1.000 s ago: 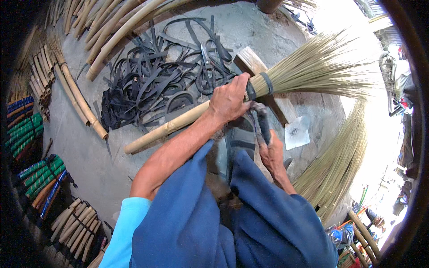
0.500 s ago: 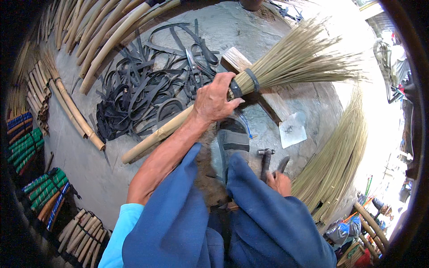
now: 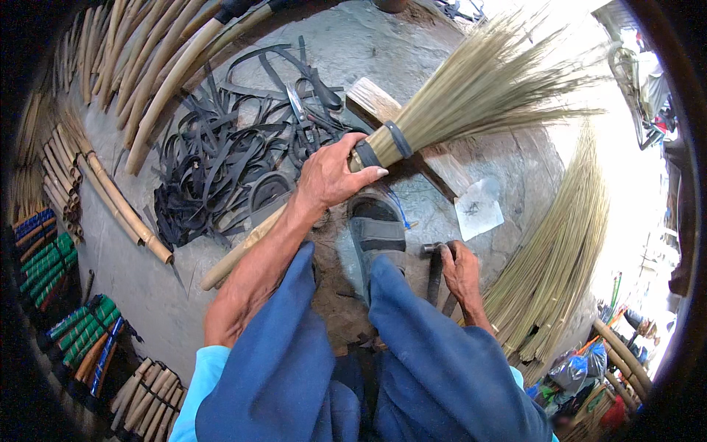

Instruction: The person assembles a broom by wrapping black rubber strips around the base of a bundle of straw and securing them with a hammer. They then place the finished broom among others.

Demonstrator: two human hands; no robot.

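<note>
- left hand [image 3: 331, 173]: closed around the neck of a greenish straw broom with a pale bamboo handle [image 3: 479, 85], right by its dark bands
- that broom: slanting across a rough wooden block [image 3: 374, 101], bristles fanned toward upper right
- right hand [image 3: 461, 269]: fingers curled at a dark-handled metal hammer [image 3: 434, 278] (whether gripping it, i cannot tell)
- right of that hand: a loose greenish straw sheaf [image 3: 556, 247]

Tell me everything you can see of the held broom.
The broom has thin, straw-coloured bristles fanned toward the upper right, bound by two dark, flat bands. Its pale, bamboo-like handle slants to the lower left, partly behind the forearm. The left grip holds it just below the bands. It overlaps a wooden block in view; contact unclear.
</note>
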